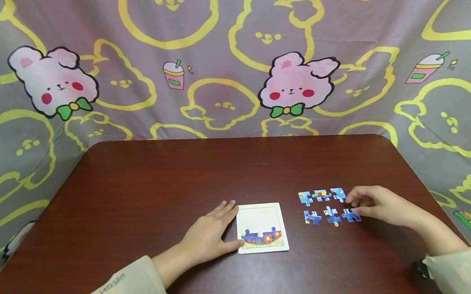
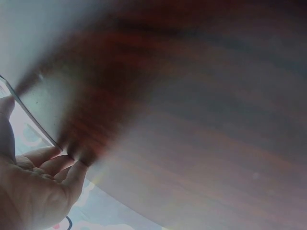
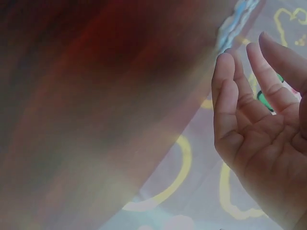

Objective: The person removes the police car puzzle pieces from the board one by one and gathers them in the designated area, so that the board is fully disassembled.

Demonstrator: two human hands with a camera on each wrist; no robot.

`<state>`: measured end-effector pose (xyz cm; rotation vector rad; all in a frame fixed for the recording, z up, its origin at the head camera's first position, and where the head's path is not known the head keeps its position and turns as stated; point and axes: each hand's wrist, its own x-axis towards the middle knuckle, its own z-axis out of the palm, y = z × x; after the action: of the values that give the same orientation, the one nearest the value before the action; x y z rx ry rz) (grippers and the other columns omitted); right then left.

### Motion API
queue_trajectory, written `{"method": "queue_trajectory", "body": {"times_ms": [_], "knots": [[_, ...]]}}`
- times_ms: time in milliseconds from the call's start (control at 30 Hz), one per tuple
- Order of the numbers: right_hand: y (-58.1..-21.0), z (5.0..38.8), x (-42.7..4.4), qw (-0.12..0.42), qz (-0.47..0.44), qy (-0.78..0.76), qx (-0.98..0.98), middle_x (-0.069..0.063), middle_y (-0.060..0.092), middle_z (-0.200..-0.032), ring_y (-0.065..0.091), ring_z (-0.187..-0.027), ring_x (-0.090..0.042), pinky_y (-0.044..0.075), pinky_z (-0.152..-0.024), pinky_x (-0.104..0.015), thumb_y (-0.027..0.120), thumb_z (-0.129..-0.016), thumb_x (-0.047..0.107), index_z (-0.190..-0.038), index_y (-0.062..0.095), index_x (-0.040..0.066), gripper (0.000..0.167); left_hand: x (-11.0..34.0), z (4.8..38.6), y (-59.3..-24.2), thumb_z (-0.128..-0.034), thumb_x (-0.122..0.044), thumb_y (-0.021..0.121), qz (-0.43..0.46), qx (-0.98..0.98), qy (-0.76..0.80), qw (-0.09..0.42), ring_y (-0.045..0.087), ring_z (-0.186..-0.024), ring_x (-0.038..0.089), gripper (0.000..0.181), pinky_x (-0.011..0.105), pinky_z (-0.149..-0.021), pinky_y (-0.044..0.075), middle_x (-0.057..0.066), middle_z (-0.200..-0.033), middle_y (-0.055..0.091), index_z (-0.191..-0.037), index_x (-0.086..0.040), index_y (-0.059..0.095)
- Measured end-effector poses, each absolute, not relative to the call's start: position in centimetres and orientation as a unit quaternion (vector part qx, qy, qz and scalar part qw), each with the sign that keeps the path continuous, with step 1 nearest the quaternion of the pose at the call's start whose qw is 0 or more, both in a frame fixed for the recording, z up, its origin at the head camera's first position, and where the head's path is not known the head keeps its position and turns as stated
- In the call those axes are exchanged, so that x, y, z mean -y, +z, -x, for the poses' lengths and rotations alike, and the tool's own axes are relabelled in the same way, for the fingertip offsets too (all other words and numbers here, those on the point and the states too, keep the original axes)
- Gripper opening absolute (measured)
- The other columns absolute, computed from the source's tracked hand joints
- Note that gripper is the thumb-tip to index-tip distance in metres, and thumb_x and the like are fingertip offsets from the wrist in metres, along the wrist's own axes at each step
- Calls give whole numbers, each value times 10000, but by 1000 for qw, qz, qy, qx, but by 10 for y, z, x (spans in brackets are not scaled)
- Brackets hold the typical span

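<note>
A square white puzzle tray (image 1: 262, 216) lies on the table, with a row of joined picture pieces (image 1: 261, 239) along its near side and bare white board above them. My left hand (image 1: 206, 236) rests at the tray's left edge, its fingers fairly straight and touching the rim. To the right lie several loose puzzle pieces (image 1: 321, 195), in two rows, mostly blue. My right hand (image 1: 380, 204) hovers at their right end, thumb by the lower right piece (image 1: 351, 214). In the right wrist view its fingers (image 3: 224, 72) are loosely bent, with nothing seen between them.
The dark brown table (image 1: 160, 178) has rounded far corners. Behind it hangs a printed curtain (image 1: 223, 76) with rabbit faces and yellow outlines, which also runs along both sides.
</note>
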<state>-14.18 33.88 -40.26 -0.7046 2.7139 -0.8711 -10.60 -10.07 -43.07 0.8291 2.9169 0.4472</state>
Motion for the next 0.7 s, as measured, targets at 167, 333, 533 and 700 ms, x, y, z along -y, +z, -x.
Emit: {"method": "queue_trajectory", "body": {"times_ms": [167,333,533,700], "knots": [[-392,143,-318,116,253,-305,-911,-13,649,-902,556,-768,10,489,-613,-219,730,-883,84,-1031,652,110,170,101,106,-431,-840,-614,666,-271,-951,145,37,407,-1450,283,853,451,-1111,439,90,-1562,427,-1472,-72,481],[-385,148,-286,133,279,-299,-903,11,648,-921,534,-744,-20,477,-597,-223,724,-891,96,-1026,654,126,155,102,106,-431,-838,-614,667,-269,-952,145,36,407,-1450,281,851,455,-1116,433,87,-1560,429,-1470,-76,484],[-385,154,-239,167,308,-302,-887,25,666,-916,566,-739,-40,520,-662,-224,722,-879,59,-999,667,111,142,102,106,-430,-840,-608,674,-272,-950,147,36,409,-1447,293,854,453,-1115,434,99,-1558,430,-1466,-60,485],[-389,157,-203,190,342,-313,-866,62,631,-819,546,-700,-35,500,-622,-213,721,-877,40,-991,684,103,136,101,106,-430,-837,-605,681,-275,-950,146,33,415,-1443,299,855,442,-1113,438,104,-1553,439,-1459,-51,491]]}}
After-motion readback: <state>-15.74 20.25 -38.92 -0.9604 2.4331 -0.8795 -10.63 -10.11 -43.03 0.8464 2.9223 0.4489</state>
